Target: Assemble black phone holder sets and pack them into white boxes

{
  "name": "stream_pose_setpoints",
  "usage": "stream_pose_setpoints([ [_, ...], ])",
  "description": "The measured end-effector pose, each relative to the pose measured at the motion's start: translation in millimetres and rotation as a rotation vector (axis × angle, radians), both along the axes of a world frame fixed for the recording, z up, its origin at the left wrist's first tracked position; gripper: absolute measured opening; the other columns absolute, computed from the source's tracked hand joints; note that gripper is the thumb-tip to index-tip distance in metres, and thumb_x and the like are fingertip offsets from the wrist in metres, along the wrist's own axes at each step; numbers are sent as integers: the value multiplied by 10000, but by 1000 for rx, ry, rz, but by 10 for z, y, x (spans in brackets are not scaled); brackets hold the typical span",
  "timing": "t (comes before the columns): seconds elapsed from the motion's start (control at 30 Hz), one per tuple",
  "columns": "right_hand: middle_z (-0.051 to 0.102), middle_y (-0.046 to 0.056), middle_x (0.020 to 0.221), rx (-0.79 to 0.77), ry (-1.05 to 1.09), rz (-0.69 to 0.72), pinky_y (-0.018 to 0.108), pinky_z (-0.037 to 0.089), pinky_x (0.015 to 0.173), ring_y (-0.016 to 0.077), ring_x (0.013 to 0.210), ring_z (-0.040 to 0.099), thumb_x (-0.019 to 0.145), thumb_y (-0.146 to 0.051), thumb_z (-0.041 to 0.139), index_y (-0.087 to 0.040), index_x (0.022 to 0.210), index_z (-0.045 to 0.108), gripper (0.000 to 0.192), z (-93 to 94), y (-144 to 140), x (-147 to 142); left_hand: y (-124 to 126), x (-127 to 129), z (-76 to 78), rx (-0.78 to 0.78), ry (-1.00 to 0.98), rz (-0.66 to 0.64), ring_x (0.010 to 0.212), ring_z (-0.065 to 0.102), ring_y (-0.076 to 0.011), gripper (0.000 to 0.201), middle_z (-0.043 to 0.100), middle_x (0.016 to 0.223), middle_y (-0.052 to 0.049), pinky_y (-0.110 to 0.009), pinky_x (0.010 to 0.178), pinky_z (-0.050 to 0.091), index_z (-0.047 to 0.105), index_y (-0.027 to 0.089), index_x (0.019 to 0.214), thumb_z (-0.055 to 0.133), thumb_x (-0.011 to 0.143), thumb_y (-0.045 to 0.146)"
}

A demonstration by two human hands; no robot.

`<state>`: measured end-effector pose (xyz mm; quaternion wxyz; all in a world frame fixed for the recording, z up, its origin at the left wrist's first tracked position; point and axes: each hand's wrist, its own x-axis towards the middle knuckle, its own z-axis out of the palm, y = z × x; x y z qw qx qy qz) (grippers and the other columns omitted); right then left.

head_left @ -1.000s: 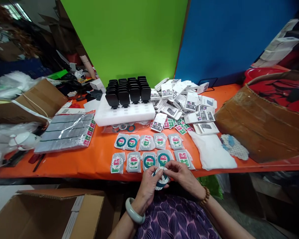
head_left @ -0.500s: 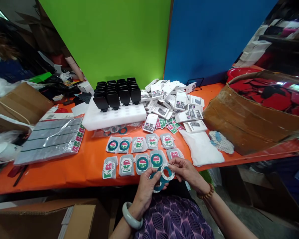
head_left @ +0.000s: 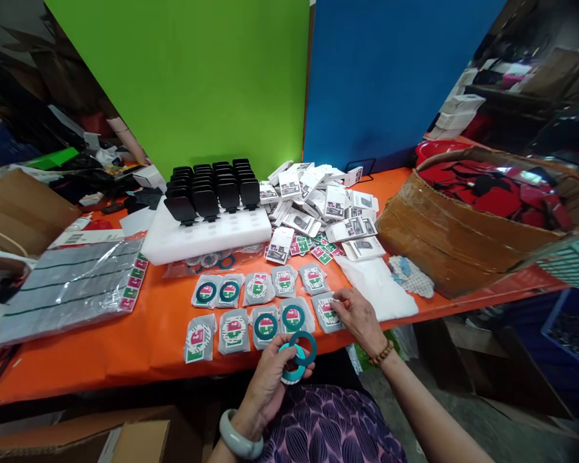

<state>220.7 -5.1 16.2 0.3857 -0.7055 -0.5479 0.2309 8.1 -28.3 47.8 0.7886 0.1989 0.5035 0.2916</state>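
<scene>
My left hand (head_left: 270, 379) gripped two teal rings (head_left: 296, 355) at the counter (head_left: 101, 341) edge. My right hand (head_left: 359, 315) pinched a sticker packet (head_left: 329, 311) at the front row's right end. In my judgement, the packet needed squaring with its neighbours, rings kept clear.

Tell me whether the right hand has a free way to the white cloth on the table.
Probably yes: the right hand rests on a packet right beside the white cloth, and nothing stands between them.
</scene>
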Motion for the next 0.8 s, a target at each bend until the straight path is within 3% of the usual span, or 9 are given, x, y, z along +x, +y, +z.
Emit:
stream_pose_setpoints([
  [0.1,634,79,899,-8,63,-5,332,471,696,193,723,555,827,-416,561,-191,906,641,252,82,-87,-77,39,16,36,9,-16,14,675,695,-197,307,694,737,-19,-274,610,519,541,185,890,714,649,264],
  [0.23,635,19,750,-203,391,221,269,431,543,153,591,525,833,-499,578,-204,965,646,331,180,-217,-289,90,70,91,50,-35,4,654,665,-174,286,670,728,-9,-254,573,479,549,189,860,716,640,263],
  [0.37,660,29,813,-222,569,329,281,495,615,186,715,607,835,-471,595,-216,986,649,301,202,-279,-572,89,118,92,97,-66,72,643,605,-142,319,630,734,-2,-253,579,463,564,183,837,726,698,420],
  [0.47,655,68,914,-139,462,365,330,529,701,223,826,622,865,-406,560,-221,971,673,242,205,-280,-797,76,106,59,150,-88,243,708,581,-125,372,605,758,5,-232,636,451,573,176,803,759,685,476],
  [0.57,632,80,931,-19,302,404,353,516,785,229,878,604,883,-309,520,-237,984,693,212,213,-232,-982,91,44,50,77,-160,374,751,589,-131,367,611,762,2,-231,686,458,586,174,773,828,610,396],
  [0.7,618,75,928,24,265,418,325,518,735,205,813,596,896,-326,505,-244,1039,679,240,224,-59,-1023,251,-99,74,36,-148,425,641,570,-109,196,588,663,11,-215,619,457,573,162,661,764,624,148],
  [0.8,624,86,971,84,238,285,320,511,665,185,710,571,864,-407,551,-227,1073,663,298,204,69,-894,557,-243,64,67,-37,434,594,553,-108,152,568,615,7,-225,593,468,565,155,628,667,701,68],
])
